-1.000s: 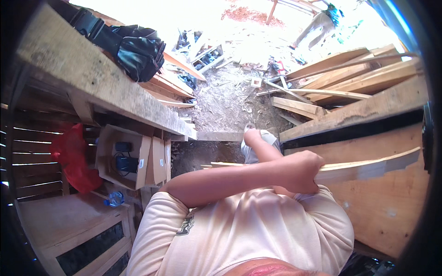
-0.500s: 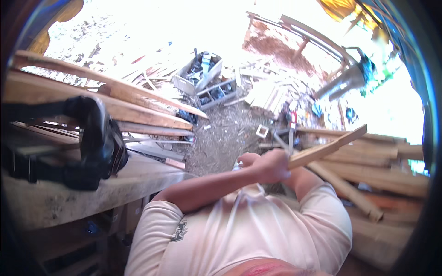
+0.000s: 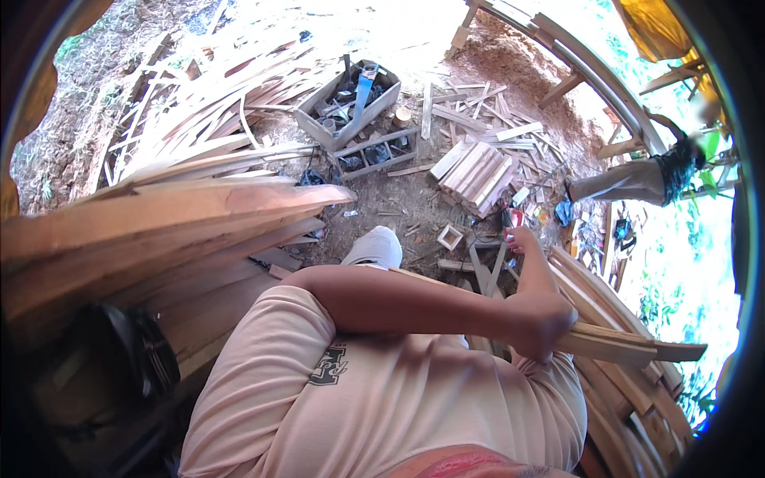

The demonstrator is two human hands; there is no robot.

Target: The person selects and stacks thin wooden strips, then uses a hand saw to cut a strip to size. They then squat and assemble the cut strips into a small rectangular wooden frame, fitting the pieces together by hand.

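My left forearm crosses my body to the right. My left hand [image 3: 542, 325] is closed around a sawn wooden strip [image 3: 610, 344], which sticks out to the right past the hand and also shows behind the forearm. My right hand [image 3: 522, 239] is stretched forward, with its fingers curled in. In the picture it lies just below a small red object [image 3: 516, 217]; whether it touches that object is unclear. What the fingers hold, if anything, is too small to make out. A small square frame [image 3: 450, 237] lies on the ground left of this hand.
Long planks [image 3: 175, 211] and a dark bag-like object [image 3: 119, 350] are at left. Stacked boards [image 3: 637, 382] fill the right. Ahead are a wooden toolbox [image 3: 386, 102], a stack of cut blocks [image 3: 476, 174] and scattered offcuts. Another person [image 3: 629, 179] stands at far right.
My left hand has moved right and closer to my body with the strip, which now points more level. My right hand has reached forward and right. The view has shifted.
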